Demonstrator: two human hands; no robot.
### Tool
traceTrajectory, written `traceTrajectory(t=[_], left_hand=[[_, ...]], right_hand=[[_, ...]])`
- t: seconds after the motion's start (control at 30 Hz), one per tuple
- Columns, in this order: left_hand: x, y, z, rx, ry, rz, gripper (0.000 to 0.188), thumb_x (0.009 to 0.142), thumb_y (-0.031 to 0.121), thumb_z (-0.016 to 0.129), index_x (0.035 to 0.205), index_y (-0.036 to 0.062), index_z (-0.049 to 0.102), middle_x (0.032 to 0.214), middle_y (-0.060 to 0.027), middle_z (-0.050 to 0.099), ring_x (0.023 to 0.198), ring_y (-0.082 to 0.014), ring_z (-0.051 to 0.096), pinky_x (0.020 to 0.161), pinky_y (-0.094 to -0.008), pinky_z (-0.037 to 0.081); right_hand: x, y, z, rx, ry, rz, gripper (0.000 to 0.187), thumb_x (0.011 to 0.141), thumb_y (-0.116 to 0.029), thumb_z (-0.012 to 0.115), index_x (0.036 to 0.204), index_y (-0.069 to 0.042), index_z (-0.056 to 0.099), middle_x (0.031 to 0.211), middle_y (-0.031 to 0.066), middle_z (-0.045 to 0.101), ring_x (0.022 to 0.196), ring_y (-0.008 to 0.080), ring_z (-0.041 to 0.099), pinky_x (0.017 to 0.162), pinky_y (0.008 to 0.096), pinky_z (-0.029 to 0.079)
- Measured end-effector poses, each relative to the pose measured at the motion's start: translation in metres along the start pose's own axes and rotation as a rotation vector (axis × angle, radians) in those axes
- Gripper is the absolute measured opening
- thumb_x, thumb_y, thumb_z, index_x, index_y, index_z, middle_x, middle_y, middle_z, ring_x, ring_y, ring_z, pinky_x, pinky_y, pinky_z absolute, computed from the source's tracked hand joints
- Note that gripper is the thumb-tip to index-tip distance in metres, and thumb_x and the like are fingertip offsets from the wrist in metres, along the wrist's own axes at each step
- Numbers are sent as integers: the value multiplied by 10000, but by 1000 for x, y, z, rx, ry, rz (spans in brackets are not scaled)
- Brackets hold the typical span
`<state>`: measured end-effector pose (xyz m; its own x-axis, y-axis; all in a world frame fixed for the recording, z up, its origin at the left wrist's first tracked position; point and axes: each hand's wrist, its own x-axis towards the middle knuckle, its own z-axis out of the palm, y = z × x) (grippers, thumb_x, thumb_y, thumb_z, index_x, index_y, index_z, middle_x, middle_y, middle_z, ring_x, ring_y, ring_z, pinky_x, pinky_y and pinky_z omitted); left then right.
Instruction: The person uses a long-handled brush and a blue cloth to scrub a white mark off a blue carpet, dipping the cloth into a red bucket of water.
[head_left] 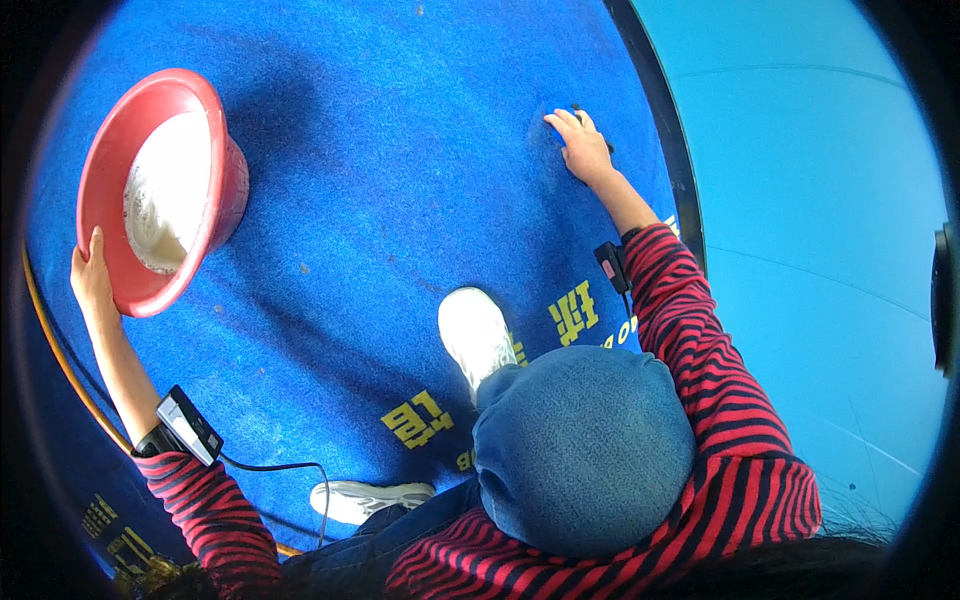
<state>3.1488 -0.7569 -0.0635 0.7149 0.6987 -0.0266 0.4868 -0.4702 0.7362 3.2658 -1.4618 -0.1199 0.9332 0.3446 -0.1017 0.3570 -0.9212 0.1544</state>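
Note:
At the far left is a red plastic basin point(228, 205) with white foam point(178, 165) and some cloudy liquid inside. My left hand point(93, 275) grips its near left rim, thumb over the edge and the other fingers hidden behind the wall. Whether the basin rests on the floor or is lifted, I cannot tell. Over to the right, my right hand point(585, 145) is down on the blue carpet point(400, 150), its fingers bent over a small dark object point(579, 108). Only bits of that object show past the fingers and beside the palm, so its kind is unclear.
My bent knee point(585, 450) and white shoe point(472, 325) stand in the middle; another shoe point(370, 500) is lower left. A black edge strip point(680, 170) separates the carpet from light-blue floor point(820, 200). An orange cable or hose point(75, 385) curves along the left.

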Motion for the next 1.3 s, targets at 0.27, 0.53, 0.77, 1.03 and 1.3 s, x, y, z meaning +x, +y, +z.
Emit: traceTrajectory(t=[0.27,0.53,0.77,1.03,1.3], left_hand=[[3,-8,4,35,30,32,435,825,367,580,1033,-15,565,923,-125,613,828,-180,582,728,-304,461],[2,-2,0,-7,2,22,461,823,375,577,1055,-22,547,956,-139,605,851,-196,584,732,-310,465],[3,-6,3,-5,24,28,463,822,378,578,1049,-24,552,952,-138,604,841,-196,582,730,-309,465],[-1,-2,0,29,17,19,464,819,376,583,1054,-23,551,952,-130,604,840,-190,581,743,-312,460],[0,0,-4,22,17,-10,461,816,375,590,1059,-15,552,955,-126,602,843,-182,579,731,-308,464]], right_hand=[[-17,-12,4,356,133,-62,382,676,21,588,1013,-157,560,1082,50,567,952,306,504,839,388,412],[-30,-25,17,-84,146,-67,549,745,-16,509,1250,-213,424,1230,25,496,1050,300,470,865,425,408],[-2,-15,5,354,113,161,589,714,-3,540,1269,-129,388,1154,113,528,1054,326,470,861,415,407],[-18,-20,18,421,370,112,358,720,-281,678,1042,-158,580,1141,151,490,1023,348,479,878,440,389],[-9,-33,24,199,394,307,295,746,-385,629,965,-187,612,1018,172,508,940,336,513,755,445,443]])
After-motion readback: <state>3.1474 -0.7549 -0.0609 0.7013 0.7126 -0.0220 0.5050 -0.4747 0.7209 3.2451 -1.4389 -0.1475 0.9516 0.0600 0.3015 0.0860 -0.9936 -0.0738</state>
